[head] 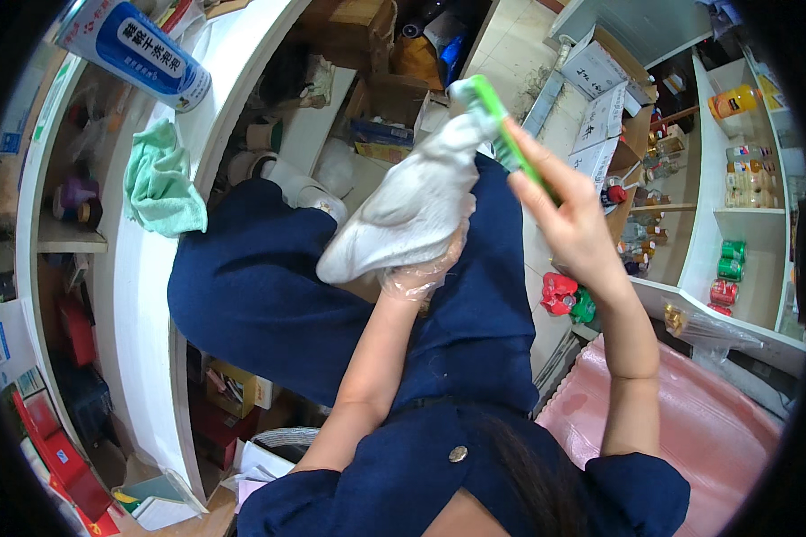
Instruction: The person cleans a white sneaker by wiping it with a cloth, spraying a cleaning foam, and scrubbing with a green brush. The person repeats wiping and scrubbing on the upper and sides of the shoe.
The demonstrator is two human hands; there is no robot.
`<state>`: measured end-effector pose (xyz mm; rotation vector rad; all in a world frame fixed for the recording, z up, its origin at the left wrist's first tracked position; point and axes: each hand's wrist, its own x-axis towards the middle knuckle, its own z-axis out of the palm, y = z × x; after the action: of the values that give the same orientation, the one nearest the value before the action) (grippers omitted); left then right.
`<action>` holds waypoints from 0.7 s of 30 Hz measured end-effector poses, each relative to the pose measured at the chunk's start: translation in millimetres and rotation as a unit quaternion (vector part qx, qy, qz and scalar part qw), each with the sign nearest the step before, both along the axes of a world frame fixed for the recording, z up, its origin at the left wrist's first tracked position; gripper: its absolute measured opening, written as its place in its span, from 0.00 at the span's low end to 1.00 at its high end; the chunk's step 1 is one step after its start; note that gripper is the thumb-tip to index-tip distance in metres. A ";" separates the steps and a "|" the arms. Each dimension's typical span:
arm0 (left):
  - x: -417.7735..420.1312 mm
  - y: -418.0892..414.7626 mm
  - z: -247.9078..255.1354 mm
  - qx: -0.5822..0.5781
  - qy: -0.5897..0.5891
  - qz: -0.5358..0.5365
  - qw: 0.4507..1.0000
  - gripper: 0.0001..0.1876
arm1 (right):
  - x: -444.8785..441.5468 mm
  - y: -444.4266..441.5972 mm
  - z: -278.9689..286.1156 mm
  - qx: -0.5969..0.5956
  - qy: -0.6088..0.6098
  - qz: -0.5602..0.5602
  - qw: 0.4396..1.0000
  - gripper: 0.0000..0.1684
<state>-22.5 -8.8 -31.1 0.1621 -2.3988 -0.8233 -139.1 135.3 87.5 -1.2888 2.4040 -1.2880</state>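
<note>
Over my lap I hold a white shoe [403,208] at a slant, its surface smeared with white foam in places. My left hand [436,268], in a clear plastic glove, grips the shoe from below. My right hand [571,208], which looks bare, is closed around a green-handled brush [494,111]. Foam clings to the brush head, whose bristles touch the upper end of the shoe. On the white counter to my left stand a blue-and-white spray can [138,57] bearing writing and a crumpled mint-green cloth [161,181].
The white counter [148,322] runs along my left knee. Another white shoe [312,194] is below, near cardboard boxes [389,101]. To my right are shelves [752,215] with bottles and cans, cartons [594,114] on the floor, and a pink padded surface [658,409].
</note>
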 end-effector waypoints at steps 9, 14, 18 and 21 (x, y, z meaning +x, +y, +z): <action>2.6 5.0 17.1 0.119 0.013 0.023 0.993 0.19 | 8.2 -25.5 10.6 0.047 0.095 -0.039 0.994 0.22; -11.8 4.1 11.1 0.120 -0.027 0.019 0.992 0.27 | -2.5 -47.2 -21.1 -0.001 0.027 -0.089 0.996 0.22; -15.2 -0.6 -9.0 0.100 -0.012 0.020 0.995 0.31 | 25.6 -48.9 -48.6 0.016 0.037 -0.143 0.989 0.23; -24.8 1.3 -47.6 -0.357 -0.166 0.133 0.910 0.36 | 39.8 -64.3 -62.3 0.029 0.056 -0.139 0.988 0.23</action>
<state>-47.3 -7.4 -78.8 0.3412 -2.7422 0.2541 -99.3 70.9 25.2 -1.0671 2.7583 -1.2269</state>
